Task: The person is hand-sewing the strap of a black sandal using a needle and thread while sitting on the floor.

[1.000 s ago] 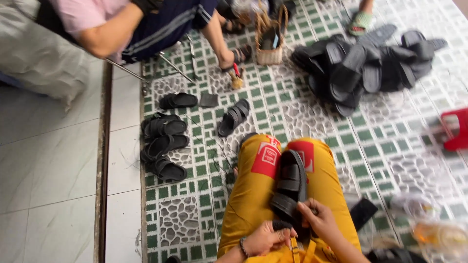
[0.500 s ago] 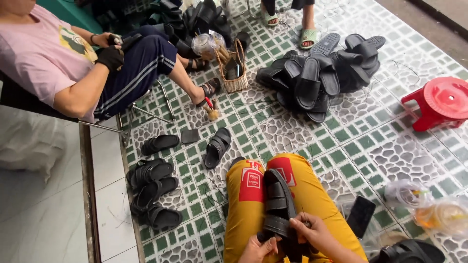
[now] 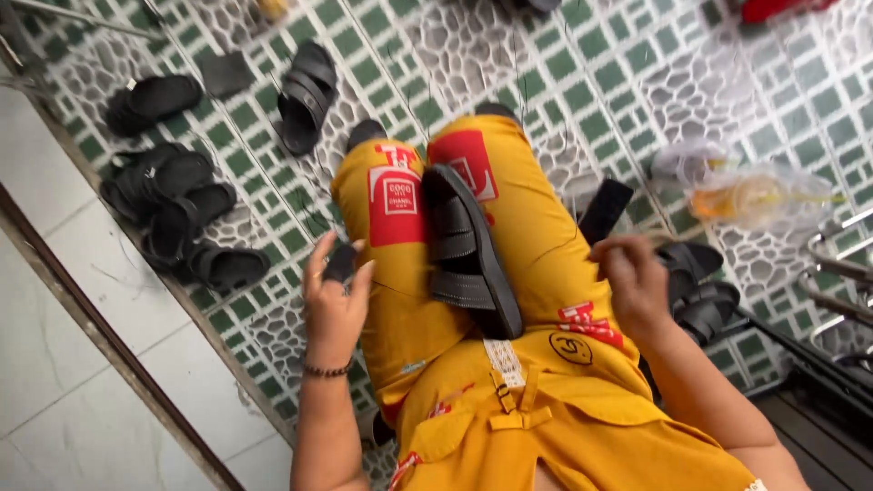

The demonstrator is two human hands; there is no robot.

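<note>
Black sandal lies along the lap between yellow-clad thighs, left hand pinching a small black piece in closed fingers, right hand loosely curled and apparently empty, more sandals on the tiled floor.

Setting: small informal footwear workshop run at floor level, likely a home or shopfront work area. Evidence: floor of green-and-white patterned tiles meeting a pale tiled step; finished black sandals grouped in a cluster along that edge, another sandal pair and a loose black strap piece lying on the tiles. A black sandal rests on the seated person's lap, over yellow work clothes.
</note>
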